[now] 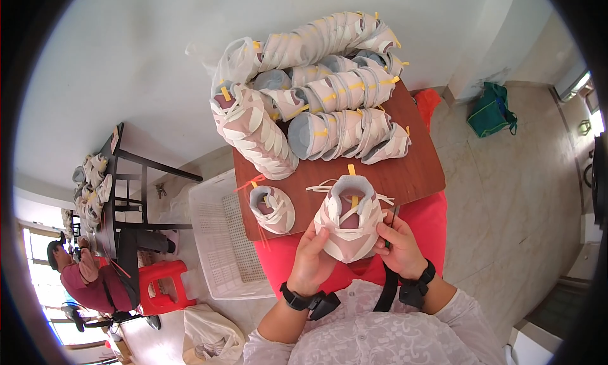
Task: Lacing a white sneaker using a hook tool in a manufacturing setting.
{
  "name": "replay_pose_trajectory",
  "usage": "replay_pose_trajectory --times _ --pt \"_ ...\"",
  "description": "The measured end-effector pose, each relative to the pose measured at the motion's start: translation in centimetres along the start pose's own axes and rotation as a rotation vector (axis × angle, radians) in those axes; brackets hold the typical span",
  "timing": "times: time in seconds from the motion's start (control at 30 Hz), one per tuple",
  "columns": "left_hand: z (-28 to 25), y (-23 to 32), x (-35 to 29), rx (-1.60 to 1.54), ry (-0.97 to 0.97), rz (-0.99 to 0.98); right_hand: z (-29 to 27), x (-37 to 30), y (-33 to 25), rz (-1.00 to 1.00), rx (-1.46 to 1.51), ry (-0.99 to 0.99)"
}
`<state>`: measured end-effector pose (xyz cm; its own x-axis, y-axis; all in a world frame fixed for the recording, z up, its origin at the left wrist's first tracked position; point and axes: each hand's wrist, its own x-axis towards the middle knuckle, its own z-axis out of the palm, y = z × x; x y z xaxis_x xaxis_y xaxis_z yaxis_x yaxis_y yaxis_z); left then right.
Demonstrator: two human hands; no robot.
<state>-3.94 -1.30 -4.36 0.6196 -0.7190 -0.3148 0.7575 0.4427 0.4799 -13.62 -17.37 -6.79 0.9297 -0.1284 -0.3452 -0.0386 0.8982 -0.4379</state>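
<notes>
A pale pink and white shoe upper [352,243] with loose white laces and a yellow pull tab sits upright at the table's near edge. My left hand [309,262] grips its left side, thumb on the outer face. On the right side my right hand [401,246] pinches the upper close to the laces. A thin dark tool [395,217] pokes up by the right fingers; its kind cannot be made out. Left of the held piece lies a smaller-looking upper [273,212] with red string beside it. Nested stacks of similar uppers [348,134] fill the table's far part.
The brown table [415,165] carries all the stacks. A white plastic crate [218,238] stands on the floor to its left, beside a red stool [166,289]. Farther left, a person [101,279] sits at a dark table [120,207]. A green bag [491,112] lies at the right.
</notes>
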Motion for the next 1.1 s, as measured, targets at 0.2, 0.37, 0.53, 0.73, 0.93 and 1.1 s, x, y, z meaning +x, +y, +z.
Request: replay_pose_trajectory --times 0.2,0.37,0.53,0.73,0.93,1.1 --pt "0.2 -0.5 0.0 0.067 0.047 0.039 0.0 0.1 0.2 0.003 -0.032 -0.01" --pt "-0.3 -0.4 0.1 0.042 0.035 0.032 0.0 0.3 0.1 0.027 0.004 0.061" --pt "-0.2 -0.4 0.2 0.057 0.036 0.034 -0.2 0.4 0.3 0.06 -0.098 0.16" --pt "-0.8 -0.7 0.3 0.081 0.008 0.001 -0.9 0.3 0.8 0.131 0.012 0.001" --pt "-1.0 -1.0 0.2 0.118 0.002 0.087 -0.3 0.6 0.2 0.211 0.051 0.01" --pt "-1.7 -0.6 0.2 0.083 0.044 0.108 -0.2 0.3 0.7 -0.036 -0.229 0.32"
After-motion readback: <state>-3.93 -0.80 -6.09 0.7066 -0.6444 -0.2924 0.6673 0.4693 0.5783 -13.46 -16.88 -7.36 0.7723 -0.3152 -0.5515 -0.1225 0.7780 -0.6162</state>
